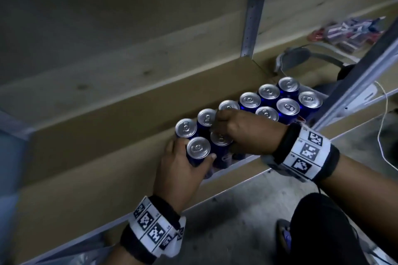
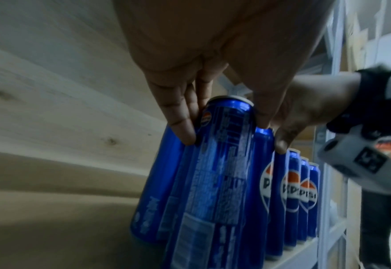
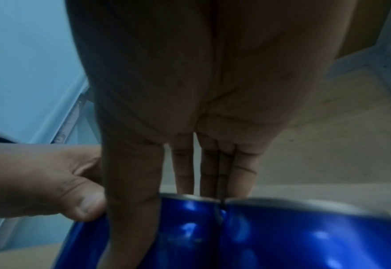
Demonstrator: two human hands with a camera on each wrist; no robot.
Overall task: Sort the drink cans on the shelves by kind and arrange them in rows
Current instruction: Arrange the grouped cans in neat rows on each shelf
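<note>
Several blue Pepsi cans [image 1: 267,101] stand in two rows on a wooden shelf [image 1: 90,157]. My left hand [image 1: 187,161] grips the front-left can [image 1: 198,147], fingers on its far side and thumb on its near side; in the left wrist view this hand [image 2: 224,131] wraps the can [image 2: 222,172] near its top. My right hand [image 1: 224,131] reaches in from the right over the rows and holds the neighbouring front can [image 1: 220,139]. In the right wrist view the right hand [image 3: 178,191] has its thumb in front of that can [image 3: 185,236] and its fingers [image 3: 212,172] behind it.
A perforated metal upright [image 1: 251,13] stands at the back of the shelf, and a metal rail [image 1: 237,168] edges its front. On the concrete floor lie wrapped can packs [image 1: 349,32], a grey curved object [image 1: 301,56] and a white cable [image 1: 383,118]. My knee [image 1: 323,232] is at the lower right.
</note>
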